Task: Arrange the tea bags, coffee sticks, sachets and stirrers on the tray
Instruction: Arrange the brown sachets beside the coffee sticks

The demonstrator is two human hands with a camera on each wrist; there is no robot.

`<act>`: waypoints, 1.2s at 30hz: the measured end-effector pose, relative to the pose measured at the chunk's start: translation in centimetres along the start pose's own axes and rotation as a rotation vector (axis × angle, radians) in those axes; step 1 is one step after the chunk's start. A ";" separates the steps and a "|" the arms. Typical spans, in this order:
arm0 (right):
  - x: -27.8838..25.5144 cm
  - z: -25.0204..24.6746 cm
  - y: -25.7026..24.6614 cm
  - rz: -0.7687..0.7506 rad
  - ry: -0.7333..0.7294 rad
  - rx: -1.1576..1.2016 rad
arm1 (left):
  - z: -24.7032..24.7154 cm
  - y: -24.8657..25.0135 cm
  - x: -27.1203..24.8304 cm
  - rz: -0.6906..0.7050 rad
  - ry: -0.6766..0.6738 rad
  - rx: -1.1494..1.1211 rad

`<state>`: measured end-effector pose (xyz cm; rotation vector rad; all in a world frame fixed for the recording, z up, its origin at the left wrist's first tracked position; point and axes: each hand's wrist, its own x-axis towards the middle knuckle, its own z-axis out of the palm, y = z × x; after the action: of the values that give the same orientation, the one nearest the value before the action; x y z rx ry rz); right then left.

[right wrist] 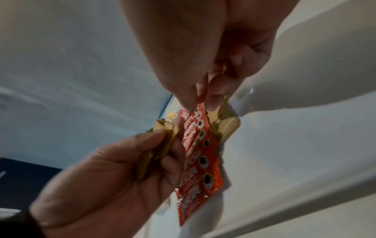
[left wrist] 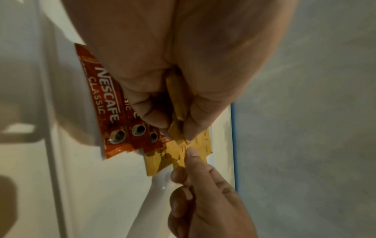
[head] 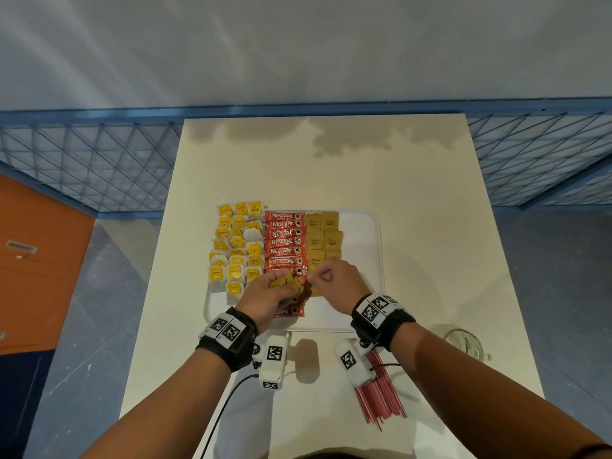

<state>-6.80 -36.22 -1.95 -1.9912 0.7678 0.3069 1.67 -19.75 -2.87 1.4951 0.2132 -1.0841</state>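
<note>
Brown sugar sachets (head: 284, 282) | my left hand (head: 265, 298) clutches the bunch as supply | right hand (head: 334, 279) pinches one off, I judge for tray (head: 361, 293) column.

Head view looks steeply down on the white rectangular tray (head: 371, 226); wrist views sit close, sharing red foil coffee sticks (left wrist: 105, 103).

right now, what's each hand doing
Left hand: closed, gripping a bunch of brown sugar sachets.
Right hand: fingers curled, pinching at one sachet; whether it grips cannot be told.
</note>
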 end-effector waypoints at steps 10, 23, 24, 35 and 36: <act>-2.2 -0.9 -0.8 -0.091 -0.142 0.193 | 0.7 0.6 -0.4 0.019 -0.045 -0.084; -3.2 -1.8 -0.3 -0.087 -0.068 0.381 | 0.2 1.3 -0.5 -0.009 -0.078 -0.197; -3.3 -1.8 -0.2 -0.083 -0.063 0.391 | 0.3 1.3 -0.5 -0.003 -0.083 -0.180; -4.4 -1.8 0.7 -0.056 -0.118 0.241 | 1.2 1.3 -0.9 0.211 -0.001 0.162; -4.6 -1.9 0.7 -0.064 -0.108 0.241 | 1.2 1.1 -1.0 0.213 0.006 0.187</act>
<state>-10.92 -36.28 0.86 -1.7535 0.6394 0.2685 1.28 -20.65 -1.23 1.6465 -0.0445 -0.9478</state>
